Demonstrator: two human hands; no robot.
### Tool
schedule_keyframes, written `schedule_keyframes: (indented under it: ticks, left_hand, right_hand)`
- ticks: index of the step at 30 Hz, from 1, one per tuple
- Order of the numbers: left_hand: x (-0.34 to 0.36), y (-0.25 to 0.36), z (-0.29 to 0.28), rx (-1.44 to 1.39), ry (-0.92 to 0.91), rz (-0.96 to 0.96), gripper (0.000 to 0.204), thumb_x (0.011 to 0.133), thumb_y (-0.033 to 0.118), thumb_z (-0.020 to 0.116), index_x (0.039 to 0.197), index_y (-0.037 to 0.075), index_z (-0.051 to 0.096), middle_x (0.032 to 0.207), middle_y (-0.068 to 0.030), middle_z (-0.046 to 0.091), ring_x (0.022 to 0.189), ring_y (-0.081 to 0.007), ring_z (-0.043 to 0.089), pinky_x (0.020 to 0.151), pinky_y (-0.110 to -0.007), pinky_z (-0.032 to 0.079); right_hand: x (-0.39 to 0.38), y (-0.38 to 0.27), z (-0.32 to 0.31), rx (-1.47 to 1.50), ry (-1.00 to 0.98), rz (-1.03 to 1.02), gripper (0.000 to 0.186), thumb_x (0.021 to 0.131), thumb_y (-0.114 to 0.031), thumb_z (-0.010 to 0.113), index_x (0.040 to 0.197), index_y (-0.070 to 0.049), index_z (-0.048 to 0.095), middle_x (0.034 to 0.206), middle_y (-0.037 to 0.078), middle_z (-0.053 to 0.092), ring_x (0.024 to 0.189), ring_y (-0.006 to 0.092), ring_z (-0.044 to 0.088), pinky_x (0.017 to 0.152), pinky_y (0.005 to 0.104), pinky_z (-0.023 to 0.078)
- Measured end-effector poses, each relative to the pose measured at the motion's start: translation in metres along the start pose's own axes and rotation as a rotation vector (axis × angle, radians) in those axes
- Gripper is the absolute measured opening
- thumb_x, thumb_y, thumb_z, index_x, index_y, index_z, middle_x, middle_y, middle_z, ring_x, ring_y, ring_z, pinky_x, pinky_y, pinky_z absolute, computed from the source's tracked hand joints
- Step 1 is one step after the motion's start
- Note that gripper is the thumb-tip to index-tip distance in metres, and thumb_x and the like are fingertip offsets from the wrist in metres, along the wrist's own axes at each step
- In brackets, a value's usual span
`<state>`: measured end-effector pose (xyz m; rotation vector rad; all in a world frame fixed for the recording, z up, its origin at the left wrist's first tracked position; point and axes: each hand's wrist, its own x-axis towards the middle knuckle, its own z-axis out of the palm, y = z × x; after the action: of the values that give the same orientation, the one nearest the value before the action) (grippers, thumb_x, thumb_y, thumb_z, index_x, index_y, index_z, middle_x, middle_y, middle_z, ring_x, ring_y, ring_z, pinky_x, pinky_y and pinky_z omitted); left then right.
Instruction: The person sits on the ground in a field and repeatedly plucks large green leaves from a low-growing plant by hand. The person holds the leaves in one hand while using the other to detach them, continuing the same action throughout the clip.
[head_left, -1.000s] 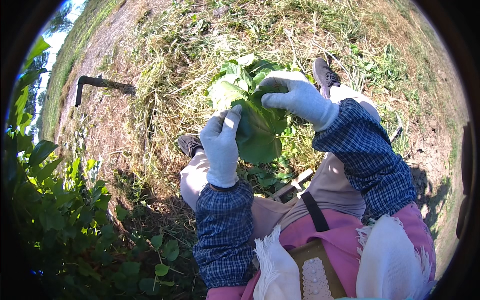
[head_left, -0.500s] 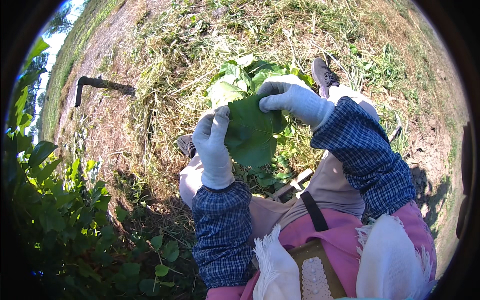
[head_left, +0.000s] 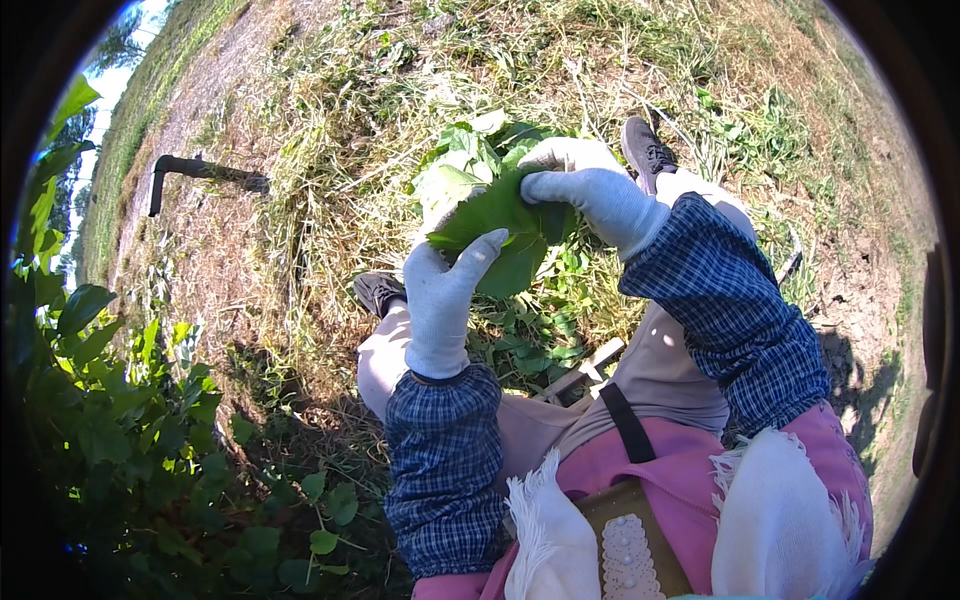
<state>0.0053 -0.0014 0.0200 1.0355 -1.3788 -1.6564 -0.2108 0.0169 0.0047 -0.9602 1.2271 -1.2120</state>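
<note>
Between my two white-gloved hands is a broad green grape leaf (head_left: 510, 225), tilted and bent so that part of it curls over. My right hand (head_left: 600, 195) pinches its upper right edge between thumb and fingers. On the lower left side, my left hand (head_left: 440, 295) has its thumb lying on the near face of the leaf, with the other fingers partly hidden behind it. Just beyond, a pile of picked green leaves (head_left: 465, 155) lies on the grass, partly covered by the held leaf and my right hand.
Leafy vines (head_left: 110, 430) crowd the left side. A dark bent pipe (head_left: 205, 170) sticks out at the upper left. Dry cut grass (head_left: 350, 130) covers the ground around my shoes (head_left: 648, 155). A piece of wood (head_left: 585, 370) shows between my legs.
The leaf was spread out flatter and hung lower; now it is tilted and folded upward. My left thumb has moved right across it, away from the fingers. My right hand has barely shifted.
</note>
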Motion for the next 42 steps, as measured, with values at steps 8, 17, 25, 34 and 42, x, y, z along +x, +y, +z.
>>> schedule_keyframes:
  ticks: [8,17,25,34,42]
  left_hand:
    - [0.005,-0.010,-0.002,-0.093,0.090,0.023,0.036,0.086,0.014,0.078,0.114,-0.008,0.069,0.101,-0.0098,0.073,0.085,-0.0150,0.066,0.082,-0.029,0.052]
    - [0.000,-0.004,0.003,-0.134,0.093,-0.129,0.032,0.088,0.013,0.076,0.111,-0.008,0.071,0.099,-0.0100,0.074,0.086,-0.0139,0.069,0.078,-0.027,0.057]
    - [0.000,-0.008,0.000,-0.184,0.175,-0.043,0.021,0.092,0.006,0.069,0.110,-0.004,0.073,0.100,-0.0093,0.075,0.087,-0.0137,0.069,0.081,-0.027,0.056]
    - [0.005,-0.016,-0.007,-0.235,0.227,0.013,0.019,0.092,0.007,0.069,0.108,-0.003,0.074,0.100,-0.0083,0.075,0.087,-0.0132,0.068,0.081,-0.026,0.055]
    - [0.006,-0.018,-0.010,-0.188,0.224,0.046,0.019,0.092,0.006,0.070,0.107,-0.003,0.074,0.099,-0.0072,0.074,0.085,-0.0114,0.067,0.080,-0.025,0.053]
  right_hand:
    - [0.001,0.001,-0.002,0.184,0.026,0.018,0.026,0.086,-0.011,0.074,0.107,0.003,0.070,0.094,0.010,0.073,0.082,0.0157,0.070,0.076,0.0276,0.059]
    - [0.004,0.011,0.000,0.050,-0.037,0.062,0.024,0.092,-0.007,0.066,0.113,0.005,0.067,0.102,0.009,0.072,0.089,0.0134,0.068,0.084,0.0271,0.056]
    - [0.008,0.011,-0.005,-0.039,-0.011,-0.027,0.029,0.086,-0.016,0.074,0.109,0.002,0.072,0.097,0.008,0.073,0.087,0.0144,0.067,0.082,0.0284,0.054]
    - [0.009,0.012,-0.010,-0.105,0.057,-0.095,0.029,0.088,-0.022,0.072,0.108,-0.001,0.073,0.095,0.006,0.073,0.087,0.0137,0.065,0.080,0.0289,0.052]
    - [0.013,0.022,-0.016,0.042,0.048,-0.089,0.030,0.102,-0.025,0.058,0.113,0.000,0.069,0.108,0.005,0.070,0.097,0.0102,0.064,0.091,0.0270,0.051]
